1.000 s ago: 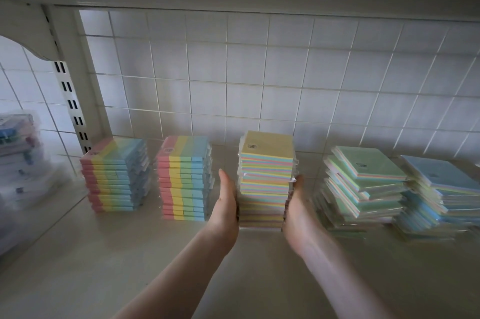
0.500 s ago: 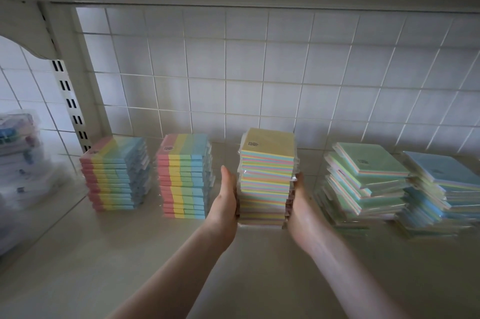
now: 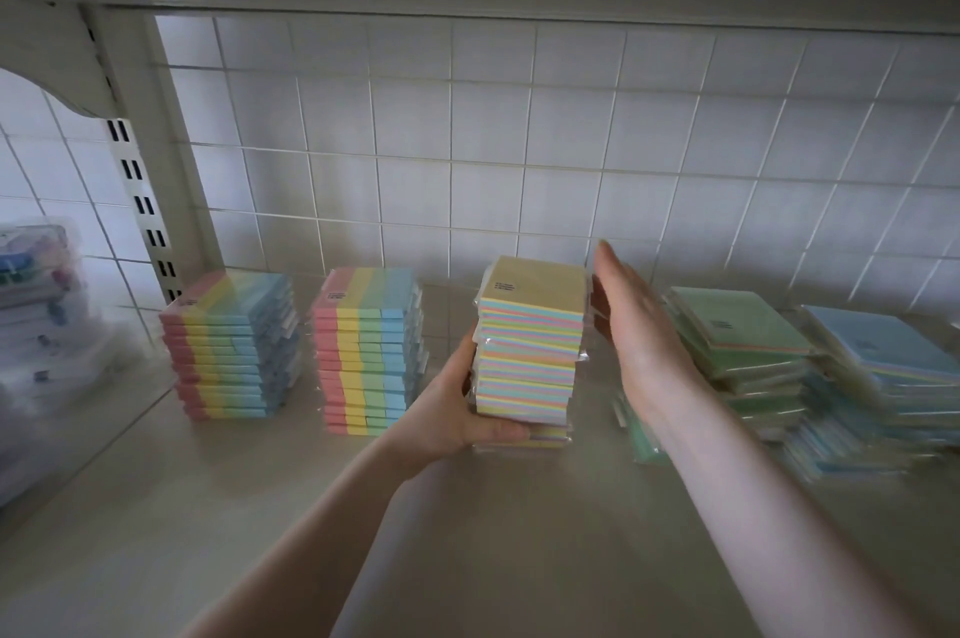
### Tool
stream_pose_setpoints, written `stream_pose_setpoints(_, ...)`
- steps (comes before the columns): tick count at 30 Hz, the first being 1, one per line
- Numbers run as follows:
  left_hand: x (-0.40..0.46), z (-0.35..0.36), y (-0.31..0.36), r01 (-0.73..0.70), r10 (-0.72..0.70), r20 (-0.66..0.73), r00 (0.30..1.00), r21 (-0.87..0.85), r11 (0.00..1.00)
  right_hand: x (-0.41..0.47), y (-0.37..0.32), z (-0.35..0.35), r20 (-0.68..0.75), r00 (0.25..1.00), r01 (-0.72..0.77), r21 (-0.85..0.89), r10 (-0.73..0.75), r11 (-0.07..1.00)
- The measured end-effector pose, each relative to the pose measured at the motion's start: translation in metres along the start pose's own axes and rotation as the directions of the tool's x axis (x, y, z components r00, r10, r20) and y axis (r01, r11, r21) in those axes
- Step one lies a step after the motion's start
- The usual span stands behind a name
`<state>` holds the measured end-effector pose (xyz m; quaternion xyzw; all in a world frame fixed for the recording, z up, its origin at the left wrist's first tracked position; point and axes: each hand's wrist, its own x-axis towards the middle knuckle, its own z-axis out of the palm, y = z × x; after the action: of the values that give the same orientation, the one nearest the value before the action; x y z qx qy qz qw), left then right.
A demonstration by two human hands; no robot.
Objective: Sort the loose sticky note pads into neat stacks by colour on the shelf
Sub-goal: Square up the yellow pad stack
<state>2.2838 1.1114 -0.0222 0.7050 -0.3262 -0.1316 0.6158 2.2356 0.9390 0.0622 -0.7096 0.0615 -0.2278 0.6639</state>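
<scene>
A tall stack of wrapped pads with a yellow top [image 3: 530, 325] stands mid-shelf. My left hand [image 3: 447, 409] grips its lower left side, thumb curled across the front near the bottom. My right hand [image 3: 639, 331] is flat with straight fingers, raised just right of the stack's top; whether it touches is unclear. To the right lie an untidy green-topped pile [image 3: 743, 325] and an untidy blue-topped pile [image 3: 872, 351]. Two neat striped stacks [image 3: 234, 341] [image 3: 369, 351] stand to the left.
The beige shelf board [image 3: 467, 533] runs toward me in front of the stacks. A wire grid panel [image 3: 519, 170] backs the shelf, and another shelf board hangs low overhead. A slotted upright [image 3: 150, 201] stands at the left, with clear plastic boxes [image 3: 36, 325] beyond it.
My right hand has left the stack's lower right side and risen, flat, beside its top. My left hand has shifted from pressing the side to gripping the base with its thumb in front.
</scene>
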Motion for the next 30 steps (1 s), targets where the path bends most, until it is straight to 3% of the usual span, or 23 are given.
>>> stream_pose_setpoints(4,0.000,-0.004,0.005,-0.006,0.007,0.046,0.999,-0.029,1.000,0.013,-0.008,0.003,0.123,0.992,-0.017,-0.159,0.037,0.987)
stream_pose_setpoints(9,-0.002,-0.007,0.004,0.001,0.000,0.027,1.000,-0.032,0.999,0.022,-0.009,0.004,0.064,0.996,-0.052,-0.171,0.064,0.984)
stream_pose_setpoints(19,0.006,-0.001,0.014,-0.106,0.105,-0.018,0.994,-0.037,0.994,0.029,-0.016,0.007,0.098,0.991,-0.066,-0.214,0.089,0.975)
stream_pose_setpoints(30,0.012,-0.006,0.005,-0.056,0.057,-0.142,0.988,0.011,0.998,0.034,-0.015,0.005,0.162,0.982,-0.064,-0.211,0.099,0.975)
